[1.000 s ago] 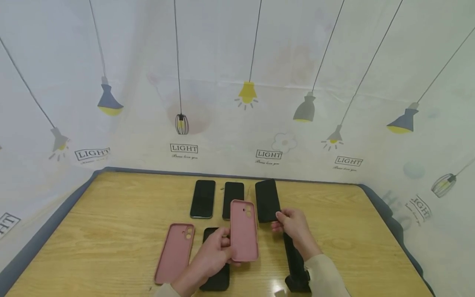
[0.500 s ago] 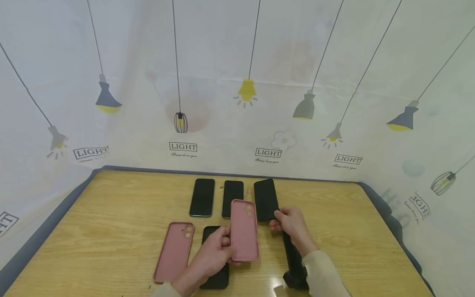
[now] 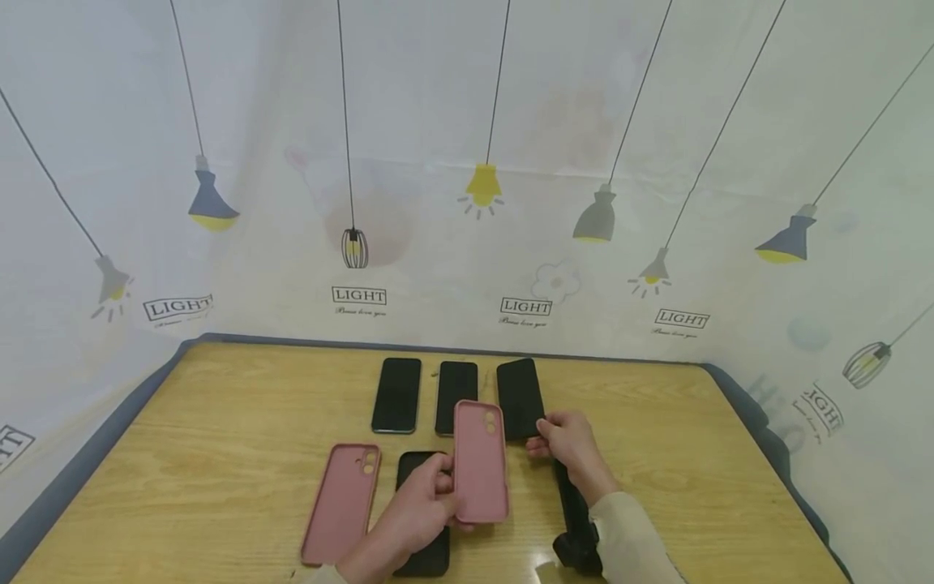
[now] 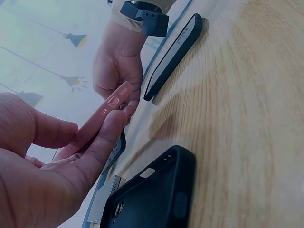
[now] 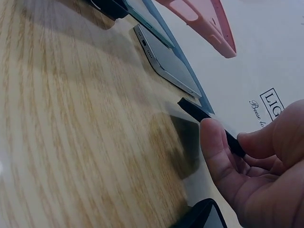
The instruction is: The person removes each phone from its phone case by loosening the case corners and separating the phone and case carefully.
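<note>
My left hand (image 3: 416, 507) pinches a pink phone case (image 3: 480, 462) by its lower left edge, raised over the table with its hollow inside facing me. In the left wrist view, the thumb and fingers grip the case (image 4: 97, 118) along its side. My right hand (image 3: 576, 450) pinches the lower right corner of a black phone (image 3: 520, 397). The right wrist view shows the phone (image 5: 192, 109) edge-on, tilted, its shadow on the wood. A second pink case (image 3: 341, 503) lies at left. Partly under my left hand is a hollow black phone case (image 4: 156, 199).
Two dark phones lie at the back of the wooden table (image 3: 219, 438), one at left (image 3: 397, 395) and one (image 3: 456, 393) partly behind the raised case. A black-cased phone (image 4: 175, 57) lies under my right forearm. A lamp-patterned cloth (image 3: 438, 122) hangs around the table.
</note>
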Tool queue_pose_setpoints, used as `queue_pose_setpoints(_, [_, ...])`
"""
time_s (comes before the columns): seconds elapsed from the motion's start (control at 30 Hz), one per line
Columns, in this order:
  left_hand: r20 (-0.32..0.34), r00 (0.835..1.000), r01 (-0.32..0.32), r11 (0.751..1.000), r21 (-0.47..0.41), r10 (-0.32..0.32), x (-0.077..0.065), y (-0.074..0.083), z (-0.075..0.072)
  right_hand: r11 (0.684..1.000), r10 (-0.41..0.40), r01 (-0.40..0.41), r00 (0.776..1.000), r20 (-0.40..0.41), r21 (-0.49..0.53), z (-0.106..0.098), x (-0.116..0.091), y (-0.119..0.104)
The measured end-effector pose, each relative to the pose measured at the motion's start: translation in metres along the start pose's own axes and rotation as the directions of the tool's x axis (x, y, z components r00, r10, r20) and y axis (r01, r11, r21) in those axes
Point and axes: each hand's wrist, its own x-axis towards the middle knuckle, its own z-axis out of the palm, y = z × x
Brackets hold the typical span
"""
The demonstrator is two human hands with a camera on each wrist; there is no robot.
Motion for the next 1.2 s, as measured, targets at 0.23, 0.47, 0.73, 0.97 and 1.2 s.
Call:
queue_pose_setpoints(0.23, [0.001, 1.000, 0.001, 1.000, -0.001, -0.001, 0.0002, -0.0020, 0.0006, 1.000, 0.018, -0.018, 1.000, 0.002, -0.023, 0.0003, 0.0005, -0.0010])
queue_pose_setpoints(0.47, [0.005, 1.000, 0.002, 1.000, 0.007, -0.002, 0.0001, -0.0012, 0.0003, 0.999, 0.036, -0.036, 0.999, 0.005, -0.041, 0.0003, 0.0021, 0.0009])
queue_pose_setpoints(0.73, [0.008, 1.000, 0.006, 1.000, 0.007, -0.006, 0.0002, -0.0001, 0.0004, 0.997, 0.044, -0.042, 0.999, 0.019, -0.072, 0.0004, 0.0041, 0.0000])
queue_pose_setpoints(0.97, [0.016, 1.000, 0.000, 1.000, -0.001, 0.000, -0.0001, -0.0013, 0.0005, 0.963, 0.029, -0.043, 0.998, -0.059, -0.266, 0.0013, 0.0032, -0.0033])
queue_pose_setpoints(1.2, [0.018, 1.000, 0.003, 1.000, 0.000, -0.003, -0.0005, -0.0015, 0.0002, 0.912, 0.036, -0.069, 0.995, -0.089, -0.405, 0.0019, 0.0045, -0.0062])
